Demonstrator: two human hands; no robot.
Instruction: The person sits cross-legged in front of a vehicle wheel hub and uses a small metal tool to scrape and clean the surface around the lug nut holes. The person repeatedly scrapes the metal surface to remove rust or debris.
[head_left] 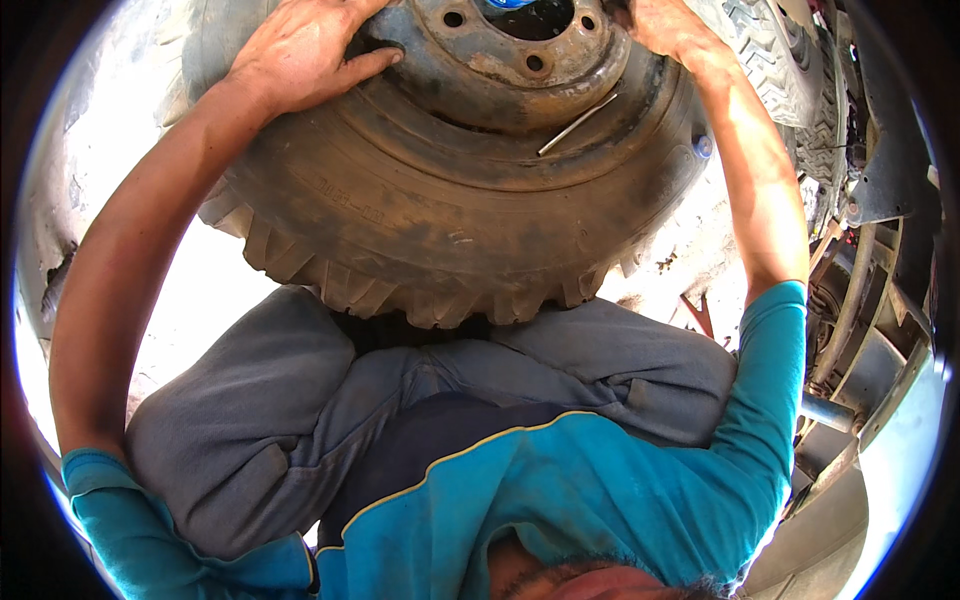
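A large, dirty tyre [440, 230] with chunky tread lies flat in front of me, against my bent legs. In its middle sits a rusty steel wheel rim [490, 80] with several bolt holes around a large centre opening. My left hand [305, 55] rests on the left side of the rim, thumb stretched out and apart from the fingers. On the rim's right side is my right hand [665, 25], its fingers mostly cut off by the upper edge. A thin metal rod [578, 124] lies slanted across the tyre's inner edge, below the rim, with neither hand on it.
More treaded tyres [765, 55] stand at the upper right. Along the right side are metal frame parts [870, 310] and a dark bracket [885, 180]. A small blue-capped item [703, 147] is by the tyre's right edge. Something blue [510, 4] shows in the rim's opening.
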